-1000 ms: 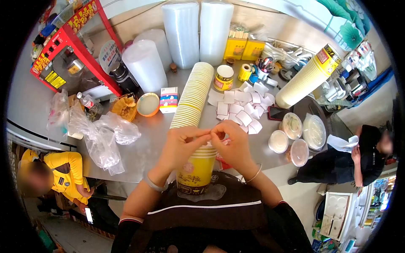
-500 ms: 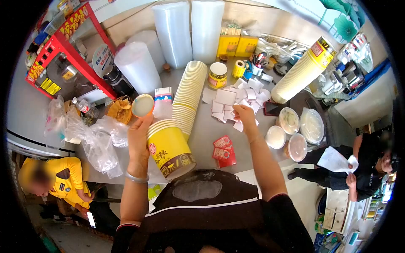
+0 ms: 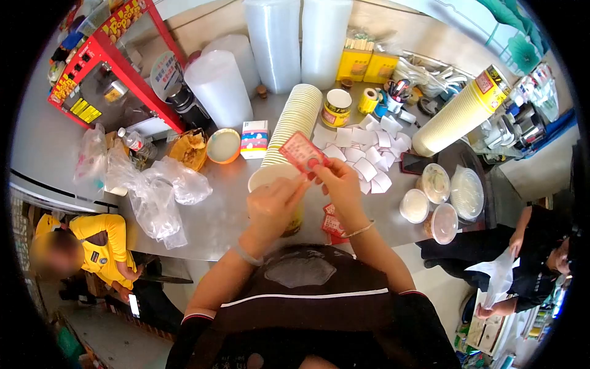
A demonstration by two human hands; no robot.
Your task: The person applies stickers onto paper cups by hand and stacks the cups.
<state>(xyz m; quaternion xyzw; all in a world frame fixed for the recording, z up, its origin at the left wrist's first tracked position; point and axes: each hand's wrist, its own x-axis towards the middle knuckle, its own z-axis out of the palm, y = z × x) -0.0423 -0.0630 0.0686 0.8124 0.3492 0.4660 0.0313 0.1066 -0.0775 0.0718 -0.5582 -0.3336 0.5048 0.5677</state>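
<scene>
The right hand (image 3: 339, 186) has its grip pinching a red card (image 3: 300, 151) by the lower end, its printed face tilted up over the bench (image 3: 215, 229). Just beside it is the left hand (image 3: 273, 203), bent in front of a yellow cup (image 3: 268, 174) and hiding much of it; its fingers are drawn together by the card's lower edge, but I can't tell whether that grip pinches anything. The cup is near the front edge of the bench, its pale mouth showing above the hand. More red cards (image 3: 333, 221) lie below the right hand, close to that wrist.

Beyond the raised card runs a long stack of cups (image 3: 297, 117), with loose white slips (image 3: 369, 154) spread to its right. Further right, 4 lidded containers (image 3: 435, 183) sit close together. On the left are an orange bowl (image 3: 224, 146), a small box (image 3: 254, 140) and crumpled plastic bags (image 3: 157, 200). A person in yellow (image 3: 101, 243) sits at the left; a person in black (image 3: 541, 246) holds white sheeting at the right.
</scene>
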